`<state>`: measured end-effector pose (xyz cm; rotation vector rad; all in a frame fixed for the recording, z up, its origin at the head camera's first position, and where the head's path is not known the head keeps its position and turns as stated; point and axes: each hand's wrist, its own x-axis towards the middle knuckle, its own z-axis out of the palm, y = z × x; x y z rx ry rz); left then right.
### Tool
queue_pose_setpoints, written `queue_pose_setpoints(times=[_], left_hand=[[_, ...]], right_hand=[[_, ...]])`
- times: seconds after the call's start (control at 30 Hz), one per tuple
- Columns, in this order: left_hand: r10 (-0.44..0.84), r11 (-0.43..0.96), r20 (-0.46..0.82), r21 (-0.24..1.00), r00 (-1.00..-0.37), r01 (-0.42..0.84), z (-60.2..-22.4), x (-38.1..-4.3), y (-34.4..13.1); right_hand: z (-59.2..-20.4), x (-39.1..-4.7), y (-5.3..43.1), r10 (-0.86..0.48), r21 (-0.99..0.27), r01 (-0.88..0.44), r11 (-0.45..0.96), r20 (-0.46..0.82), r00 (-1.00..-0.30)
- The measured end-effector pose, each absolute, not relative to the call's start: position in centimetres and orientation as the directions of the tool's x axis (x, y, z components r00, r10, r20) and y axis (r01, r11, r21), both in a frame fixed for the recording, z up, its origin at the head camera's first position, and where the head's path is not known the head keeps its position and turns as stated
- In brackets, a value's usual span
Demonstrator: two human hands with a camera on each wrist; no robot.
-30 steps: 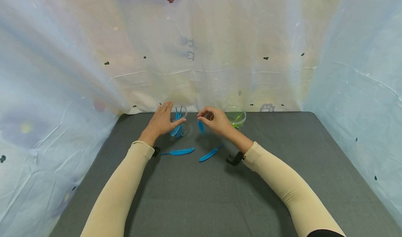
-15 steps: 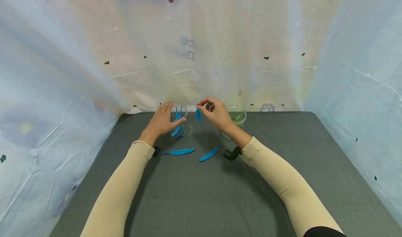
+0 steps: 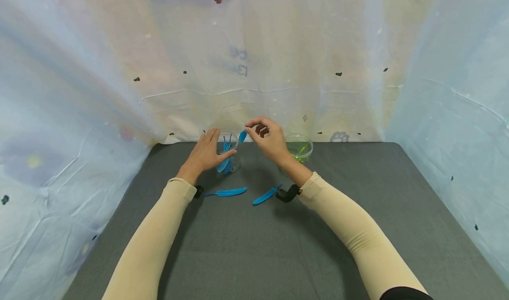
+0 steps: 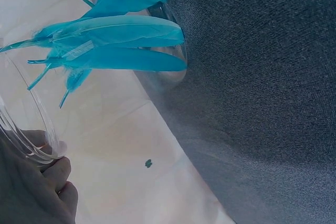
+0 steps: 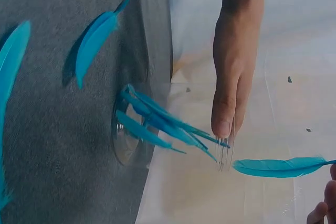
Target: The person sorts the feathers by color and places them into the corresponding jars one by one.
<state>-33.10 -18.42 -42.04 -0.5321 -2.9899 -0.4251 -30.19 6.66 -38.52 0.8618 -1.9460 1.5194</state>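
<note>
My left hand point(image 3: 204, 154) holds the rim of a clear plastic cup point(image 4: 39, 108), thumb on the near side and fingers beyond it. Several blue feathers point(image 4: 118, 32) stand inside, quills up near the rim. With thumb and forefinger my right hand point(image 3: 270, 141) pinches one more blue feather point(image 3: 242, 136) by its quill. In the right wrist view this held feather point(image 5: 278, 167) lies level with the cup's mouth, its vane tip close to the rim. Two loose blue feathers, a left one point(image 3: 230, 192) and a right one point(image 3: 265, 196), lie on the cloth in front of the cup.
A second clear cup point(image 3: 298, 137), with green feather-like pieces point(image 3: 301, 158) in it, stands behind the right wrist. Grey cloth point(image 3: 246, 256) covers the table. A pale patterned curtain point(image 3: 286, 61) hangs along the back and both sides.
My right hand has risen and moved left toward the cup, lifting the pinched feather, which now tilts toward the rim. The left hand and the two loose feathers have stayed put.
</note>
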Motion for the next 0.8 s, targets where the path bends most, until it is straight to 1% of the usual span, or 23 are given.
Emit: queue_pose_setpoints(times=[0.2, 0.47, 0.67, 0.8], left_hand=[[0.330, 0.902, 0.120, 0.254, -0.936, 0.350, -42.2, -33.3, -18.4], [0.328, 0.903, 0.119, 0.251, -0.937, 0.348, -42.3, -33.4, -18.4], [0.327, 0.905, 0.122, 0.244, -0.937, 0.348, -42.3, -33.3, -18.4], [0.328, 0.905, 0.120, 0.244, -0.937, 0.348, -42.2, -33.3, -18.4]], right_hand=[[-38.5, -30.6, 6.0, -0.126, -0.682, -0.709, 0.179, 0.699, -0.704], [-39.4, -32.0, 5.1, -0.079, -0.748, -0.647, 0.149, 0.643, -0.761], [-40.5, -32.7, 4.6, -0.061, -0.811, -0.569, 0.133, 0.567, -0.822], [-41.1, -33.0, 4.3, -0.056, -0.840, -0.527, 0.134, 0.524, -0.850]])
